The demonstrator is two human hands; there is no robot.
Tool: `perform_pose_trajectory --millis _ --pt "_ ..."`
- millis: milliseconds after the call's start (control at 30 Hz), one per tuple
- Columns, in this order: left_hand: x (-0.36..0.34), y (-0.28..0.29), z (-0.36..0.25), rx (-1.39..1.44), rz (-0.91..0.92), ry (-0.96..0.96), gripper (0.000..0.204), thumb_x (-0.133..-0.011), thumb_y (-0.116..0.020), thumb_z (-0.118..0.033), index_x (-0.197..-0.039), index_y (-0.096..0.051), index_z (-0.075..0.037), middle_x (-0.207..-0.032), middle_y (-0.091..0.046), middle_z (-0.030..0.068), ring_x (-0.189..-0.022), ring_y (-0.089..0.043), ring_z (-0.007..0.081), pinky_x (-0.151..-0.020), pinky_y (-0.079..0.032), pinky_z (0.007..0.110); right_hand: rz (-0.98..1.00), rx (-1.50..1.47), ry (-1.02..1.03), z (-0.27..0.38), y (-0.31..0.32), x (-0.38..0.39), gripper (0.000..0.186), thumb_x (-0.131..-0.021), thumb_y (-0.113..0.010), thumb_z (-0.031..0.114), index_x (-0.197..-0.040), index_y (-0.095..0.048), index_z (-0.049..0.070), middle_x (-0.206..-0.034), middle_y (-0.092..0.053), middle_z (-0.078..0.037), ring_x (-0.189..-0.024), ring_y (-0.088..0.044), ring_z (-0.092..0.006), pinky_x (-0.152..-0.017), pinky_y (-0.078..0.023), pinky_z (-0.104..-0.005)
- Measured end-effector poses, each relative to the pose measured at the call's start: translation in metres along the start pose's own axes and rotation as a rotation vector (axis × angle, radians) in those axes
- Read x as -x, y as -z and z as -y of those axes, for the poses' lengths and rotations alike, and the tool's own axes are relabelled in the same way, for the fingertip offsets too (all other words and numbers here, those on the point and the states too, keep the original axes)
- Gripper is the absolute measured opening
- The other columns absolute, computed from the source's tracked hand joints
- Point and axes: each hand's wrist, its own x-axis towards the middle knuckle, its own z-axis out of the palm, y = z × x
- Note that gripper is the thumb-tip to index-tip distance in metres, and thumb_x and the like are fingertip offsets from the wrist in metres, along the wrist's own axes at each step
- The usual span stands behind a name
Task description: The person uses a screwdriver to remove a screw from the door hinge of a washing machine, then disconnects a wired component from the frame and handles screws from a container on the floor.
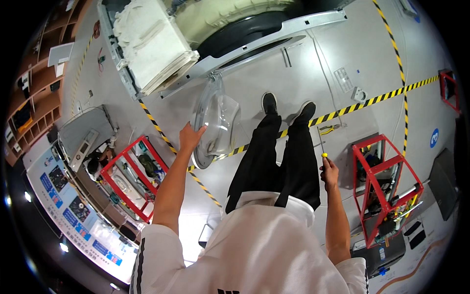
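My left hand (191,135) grips the left edge of a round door (218,125) with a clear bowl, which hangs from a hinge (213,77) on the front of a white appliance (152,49) at the top of the view. The appliance's frame is exposed around a black rubber ring (235,32). My right hand (329,171), low beside my right leg, is closed on a screwdriver (324,155) with a yellow handle and a thin shaft pointing up the picture. Yellow-handled pliers (330,129) lie on the floor just above it.
Red frame carts holding tools stand at left (117,162) and right (357,191). Black-and-yellow tape (373,101) crosses the grey floor, with small parts (345,81) near it. Wooden shelving (29,98) lines the far left. A black case (384,252) sits at lower right.
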Motion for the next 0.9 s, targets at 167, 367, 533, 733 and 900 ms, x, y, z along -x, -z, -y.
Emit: perform_pose_trajectory --millis 167,367,533,733,900 --pt "0.005 -0.005 0.004 -0.011 -0.063 0.014 0.047 -0.072 -0.07 -0.036 -0.101 -0.061 -0.001 -0.087 -0.065 0.0208 -0.086 -0.062 0.037 -0.075 -0.048 0.04 -0.007 -0.118 -0.085 -0.021 -0.01 -0.031 0.039 -0.089 -0.054 0.032 -0.12 -0.053 0.008 -0.066 -0.048 0.0 -0.038 -0.032 -0.004 -0.034 -0.023 -0.0195" --pt "-0.002 0.0 0.001 -0.032 -0.016 -0.012 0.041 -0.071 -0.073 -0.029 -0.098 -0.061 -0.001 -0.085 -0.065 0.0185 -0.081 -0.064 0.0327 -0.071 -0.049 0.037 0.007 -0.199 -0.153 -0.065 -0.018 -0.072 0.041 -0.089 -0.055 0.032 -0.121 -0.053 0.005 -0.065 -0.048 0.0 -0.039 -0.033 -0.0045 -0.034 -0.023 -0.0199" --pt "-0.008 0.005 0.022 -0.125 -0.038 -0.103 0.039 -0.071 -0.074 -0.026 -0.097 -0.061 -0.001 -0.081 -0.066 0.0158 -0.075 -0.065 0.0302 -0.068 -0.05 0.035 0.021 -0.267 -0.221 -0.083 -0.023 -0.092 0.041 -0.089 -0.055 0.03 -0.121 -0.052 0.005 -0.064 -0.048 0.0 -0.038 -0.033 -0.0047 -0.033 -0.023 -0.0193" --pt "-0.024 0.026 0.035 -0.224 -0.044 -0.073 0.04 -0.069 -0.076 -0.025 -0.096 -0.061 0.0 -0.083 -0.066 0.0167 -0.078 -0.065 0.0307 -0.069 -0.049 0.036 0.069 -0.284 -0.192 -0.072 -0.018 -0.089 0.041 -0.09 -0.054 0.029 -0.121 -0.052 0.003 -0.066 -0.049 -0.001 -0.039 -0.033 -0.004 -0.034 -0.023 -0.0189" --pt "-0.042 0.034 0.054 -0.279 -0.037 0.002 0.047 -0.068 -0.076 -0.033 -0.1 -0.061 -0.001 -0.085 -0.066 0.0186 -0.081 -0.065 0.0327 -0.07 -0.049 0.038 0.059 -0.286 -0.183 -0.07 -0.016 -0.097 0.04 -0.089 -0.055 0.033 -0.12 -0.052 0.006 -0.066 -0.047 0.001 -0.039 -0.032 -0.0033 -0.034 -0.022 -0.0183"
